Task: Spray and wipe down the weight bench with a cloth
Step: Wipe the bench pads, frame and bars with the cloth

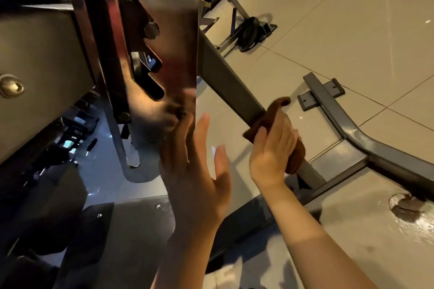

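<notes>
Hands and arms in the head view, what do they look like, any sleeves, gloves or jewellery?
Both are bare. The left hand and the right hand wear no gloves, and no rings show on the visible fingers. Both forearms are uncovered as far as the picture's lower edge: no sleeves, watch or wristband in view.

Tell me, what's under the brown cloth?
Under the brown cloth runs a slanted dark metal bar of the bench frame. The right hand grips the cloth around it. The stretch of bar under the cloth is hidden.
</notes>
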Demonstrator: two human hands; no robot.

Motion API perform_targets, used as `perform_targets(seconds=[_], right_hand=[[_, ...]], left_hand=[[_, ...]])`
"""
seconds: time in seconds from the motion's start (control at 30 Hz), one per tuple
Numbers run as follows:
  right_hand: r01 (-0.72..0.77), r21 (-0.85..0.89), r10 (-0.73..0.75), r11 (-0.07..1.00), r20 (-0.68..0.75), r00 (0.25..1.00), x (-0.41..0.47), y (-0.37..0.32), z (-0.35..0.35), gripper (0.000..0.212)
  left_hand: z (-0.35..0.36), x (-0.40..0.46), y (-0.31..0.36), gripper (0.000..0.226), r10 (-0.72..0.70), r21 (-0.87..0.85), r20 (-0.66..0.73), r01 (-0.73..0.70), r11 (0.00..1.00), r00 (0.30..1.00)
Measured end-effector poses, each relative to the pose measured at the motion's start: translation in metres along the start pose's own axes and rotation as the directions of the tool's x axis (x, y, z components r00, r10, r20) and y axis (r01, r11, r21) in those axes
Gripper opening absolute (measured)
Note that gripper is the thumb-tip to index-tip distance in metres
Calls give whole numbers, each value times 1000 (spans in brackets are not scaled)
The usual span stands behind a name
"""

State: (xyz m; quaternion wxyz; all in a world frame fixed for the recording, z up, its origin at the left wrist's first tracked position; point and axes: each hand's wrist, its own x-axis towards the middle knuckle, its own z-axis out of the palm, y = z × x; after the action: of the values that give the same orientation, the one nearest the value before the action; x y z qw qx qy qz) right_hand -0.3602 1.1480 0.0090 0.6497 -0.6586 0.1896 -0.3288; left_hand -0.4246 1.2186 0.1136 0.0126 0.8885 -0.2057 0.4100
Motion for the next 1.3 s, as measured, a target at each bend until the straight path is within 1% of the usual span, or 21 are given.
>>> perform_targets(seconds=[0.03,0.1,0.2,0.23,0.33,0.4,0.47,0.53,0.6,0.67,0.7,0.77,0.83,0.87,0.93,1.0,1.07,1.13,1.17,1.2,1.3], right_hand=[[104,33,-104,994,-10,995,9,-22,8,49],[227,69,-222,971,-75,972,26,-50,20,45],[238,57,-233,970,-92,968,23,-34,19,45],[194,32,-192,980,-69,979,16,-15,16,46],[-20,-107,22,994,22,999,-8,58,3,58],[-163,-200,188,966,111,976,-20,105,-12,62],[-269,-278,327,922,185,927,-27,143,-32,53],[-338,-232,391,912,241,888,-34,170,-43,51],[-335,-223,394,915,323,861,-38,197,-44,64],[-379,-231,437,896,311,844,-34,176,-45,61],[-383,-240,436,892,232,869,-31,158,-40,56],[-354,-215,388,910,148,910,-21,121,-29,52],[-112,-110,122,987,80,989,-8,68,-14,48],[2,-48,2,999,69,998,-3,48,-7,46],[77,41,-79,996,41,996,3,31,4,45],[47,54,-49,997,20,999,-1,43,5,42],[-96,-5,97,995,46,994,-9,71,-5,50],[-261,-102,273,960,121,954,-22,122,-18,50],[-279,-147,301,949,158,940,-28,147,-30,48],[-236,-187,272,954,200,941,-33,170,-39,47],[-151,-231,234,961,392,890,-37,211,-59,56]], left_hand=[[2,-2,2,42,53,-16,46,-52,999,998],[5,-6,4,42,123,-3,138,-124,992,983],[15,-11,7,47,152,39,224,-165,986,963],[20,-13,9,50,157,45,244,-173,984,957],[38,-16,9,62,195,122,344,-250,961,918],[45,-16,6,68,205,156,403,-287,945,892],[49,-15,4,66,191,191,436,-298,935,879],[50,-15,2,62,179,255,460,-323,912,870],[51,-14,0,60,175,303,478,-348,887,861],[51,-13,-1,61,158,334,493,-354,874,855],[51,-13,-1,60,148,342,502,-353,871,852],[51,-12,-2,58,134,347,517,-350,870,845],[52,-11,-3,58,116,347,536,-343,873,836],[51,-11,-3,58,109,348,540,-338,874,835],[50,-11,-3,57,100,344,545,-331,879,833],[50,-11,-1,57,92,334,558,-324,885,825],[50,-11,1,60,80,317,576,-312,895,814],[50,-10,2,62,72,312,589,-308,898,805],[49,-9,3,63,64,329,592,-314,891,803],[48,-8,3,63,60,345,597,-324,881,800],[48,-7,0,64,74,345,607,-346,873,791]])
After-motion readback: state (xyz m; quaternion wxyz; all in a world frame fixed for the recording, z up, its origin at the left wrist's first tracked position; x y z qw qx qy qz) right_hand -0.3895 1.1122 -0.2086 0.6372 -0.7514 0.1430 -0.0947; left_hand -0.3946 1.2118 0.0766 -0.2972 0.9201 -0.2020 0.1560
